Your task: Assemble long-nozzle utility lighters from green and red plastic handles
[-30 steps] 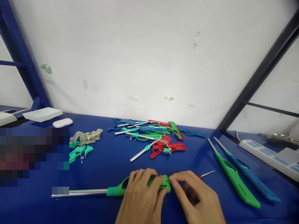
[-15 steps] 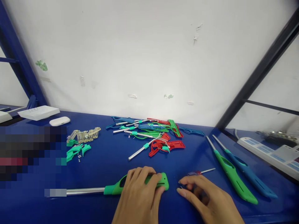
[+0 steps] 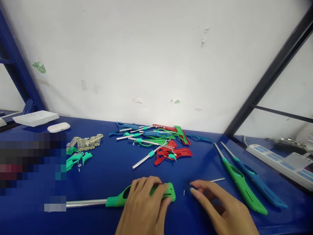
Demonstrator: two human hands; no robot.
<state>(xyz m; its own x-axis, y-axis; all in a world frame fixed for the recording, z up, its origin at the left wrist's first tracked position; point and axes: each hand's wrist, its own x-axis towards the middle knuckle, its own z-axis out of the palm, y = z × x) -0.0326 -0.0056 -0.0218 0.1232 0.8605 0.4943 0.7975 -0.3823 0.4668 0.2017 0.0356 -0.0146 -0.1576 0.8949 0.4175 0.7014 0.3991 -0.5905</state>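
Observation:
My left hand (image 3: 146, 205) is closed over the handle of a green gas lighter (image 3: 171, 192) lying flat on the blue table, its metal tube (image 3: 85, 203) pointing left. To the right of the handle's end lies a tiny pale screw (image 3: 184, 192). My right hand (image 3: 220, 205) hovers just beside that screw, thumb and forefinger slightly apart with nothing visible between them. Behind its fingers shows the metal shaft of a screwdriver (image 3: 218, 180); the hand hides the screwdriver's handle.
At the right lie another green lighter (image 3: 242, 182) and a blue lighter (image 3: 259, 181), near a white power strip (image 3: 278, 166). A heap of red, green and blue lighter parts (image 3: 158, 140) sits toward the wall. Clear fuel tanks (image 3: 89, 142) and teal triggers (image 3: 75, 158) are at left, with a white case (image 3: 58, 127).
My right hand has shifted slightly right, away from the lighter, and its fingertips have let go of the small screw, which now lies on the table. My left hand stays on the lighter.

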